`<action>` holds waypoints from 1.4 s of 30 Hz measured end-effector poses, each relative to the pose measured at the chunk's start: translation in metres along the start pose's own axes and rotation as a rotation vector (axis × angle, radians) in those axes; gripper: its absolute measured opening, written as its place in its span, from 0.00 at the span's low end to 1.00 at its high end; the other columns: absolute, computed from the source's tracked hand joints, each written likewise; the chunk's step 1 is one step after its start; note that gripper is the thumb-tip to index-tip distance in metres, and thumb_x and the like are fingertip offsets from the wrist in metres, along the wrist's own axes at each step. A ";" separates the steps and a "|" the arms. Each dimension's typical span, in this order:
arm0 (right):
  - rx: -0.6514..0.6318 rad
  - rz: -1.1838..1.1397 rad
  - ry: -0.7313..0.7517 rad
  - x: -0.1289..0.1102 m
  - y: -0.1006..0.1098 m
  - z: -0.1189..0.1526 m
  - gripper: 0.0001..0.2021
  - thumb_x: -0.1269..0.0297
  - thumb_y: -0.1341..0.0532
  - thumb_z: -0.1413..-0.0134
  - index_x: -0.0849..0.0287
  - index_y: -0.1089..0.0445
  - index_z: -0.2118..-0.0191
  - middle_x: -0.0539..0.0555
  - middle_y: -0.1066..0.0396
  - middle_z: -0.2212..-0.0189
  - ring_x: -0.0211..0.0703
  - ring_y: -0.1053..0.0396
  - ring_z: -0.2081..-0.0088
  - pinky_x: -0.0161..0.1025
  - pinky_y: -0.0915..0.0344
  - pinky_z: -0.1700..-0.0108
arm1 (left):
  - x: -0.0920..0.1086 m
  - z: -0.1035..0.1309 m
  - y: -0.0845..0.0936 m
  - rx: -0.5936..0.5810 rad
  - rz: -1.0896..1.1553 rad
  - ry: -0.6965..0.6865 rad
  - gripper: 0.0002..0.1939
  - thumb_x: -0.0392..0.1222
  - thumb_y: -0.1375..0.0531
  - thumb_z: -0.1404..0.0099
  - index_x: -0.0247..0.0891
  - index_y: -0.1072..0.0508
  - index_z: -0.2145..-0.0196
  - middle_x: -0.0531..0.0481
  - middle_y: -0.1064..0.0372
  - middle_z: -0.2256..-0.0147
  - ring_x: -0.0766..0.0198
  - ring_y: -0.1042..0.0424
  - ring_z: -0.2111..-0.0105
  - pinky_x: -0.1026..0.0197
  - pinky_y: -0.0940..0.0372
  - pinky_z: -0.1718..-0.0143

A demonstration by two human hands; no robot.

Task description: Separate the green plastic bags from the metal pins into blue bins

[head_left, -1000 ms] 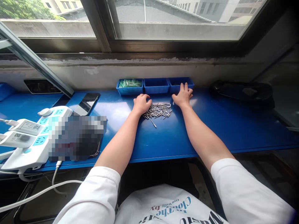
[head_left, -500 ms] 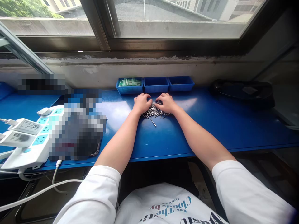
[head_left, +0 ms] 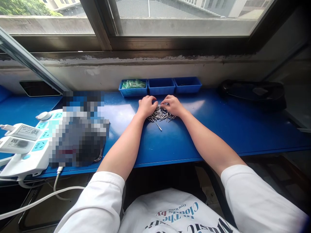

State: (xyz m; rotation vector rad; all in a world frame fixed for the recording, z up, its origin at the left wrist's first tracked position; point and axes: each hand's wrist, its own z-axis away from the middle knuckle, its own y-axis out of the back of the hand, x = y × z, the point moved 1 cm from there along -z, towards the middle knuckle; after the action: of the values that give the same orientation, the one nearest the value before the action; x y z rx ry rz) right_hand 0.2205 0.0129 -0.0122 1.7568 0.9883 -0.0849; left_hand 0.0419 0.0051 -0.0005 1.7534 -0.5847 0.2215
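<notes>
A loose heap of small, shiny metal pins that look like blind rivets [head_left: 159, 115] lies on the blue tabletop. My left hand [head_left: 146, 106] rests at the heap's left side, its fingers curved forward and its thumb held apart from them. Over the right side of the heap, my right hand [head_left: 172, 106] has its thumb and fingertips drawn together; whatever is between them is too small to make out. One single rivet [head_left: 158, 127] lies apart, nearer to me than the heap.
Behind my hands stand three blue bins: the left bin [head_left: 133, 92] holds green-and-clear packets, beside a middle bin [head_left: 161, 91] and a right bin [head_left: 188, 88]. A white power strip [head_left: 45, 161] with plugs is at left. A black case [head_left: 255, 95] lies at right.
My right thumb and fingertips have come closer together over the heap. My left hand has barely moved, and the view has shifted slightly.
</notes>
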 end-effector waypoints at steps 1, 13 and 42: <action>0.019 -0.018 -0.005 -0.002 0.002 0.000 0.08 0.61 0.38 0.46 0.55 0.21 0.65 0.55 0.26 0.64 0.47 0.31 0.58 0.44 0.35 0.51 | 0.000 0.001 0.001 0.008 0.010 -0.018 0.14 0.46 0.47 0.35 0.43 0.25 0.56 0.46 0.27 0.52 0.53 0.32 0.48 0.51 0.42 0.46; 0.181 -0.643 -0.184 -0.012 0.010 -0.003 0.13 0.54 0.34 0.53 0.57 0.22 0.66 0.54 0.21 0.67 0.48 0.24 0.62 0.46 0.28 0.55 | 0.013 0.006 0.010 0.055 0.104 -0.220 0.14 0.48 0.47 0.32 0.42 0.24 0.58 0.48 0.25 0.56 0.58 0.29 0.53 0.55 0.44 0.45; 0.270 0.179 -0.283 0.012 0.024 -0.009 0.30 0.63 0.43 0.48 0.61 0.40 0.38 0.62 0.36 0.41 0.58 0.43 0.42 0.56 0.42 0.41 | -0.004 -0.001 0.002 0.094 0.050 0.032 0.12 0.44 0.46 0.36 0.42 0.25 0.59 0.46 0.27 0.54 0.52 0.30 0.50 0.50 0.41 0.48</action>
State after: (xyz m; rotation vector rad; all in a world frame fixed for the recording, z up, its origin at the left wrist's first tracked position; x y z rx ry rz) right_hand 0.2405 0.0247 0.0036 2.0053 0.6331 -0.3575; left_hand 0.0380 0.0070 0.0002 1.8235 -0.6036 0.3160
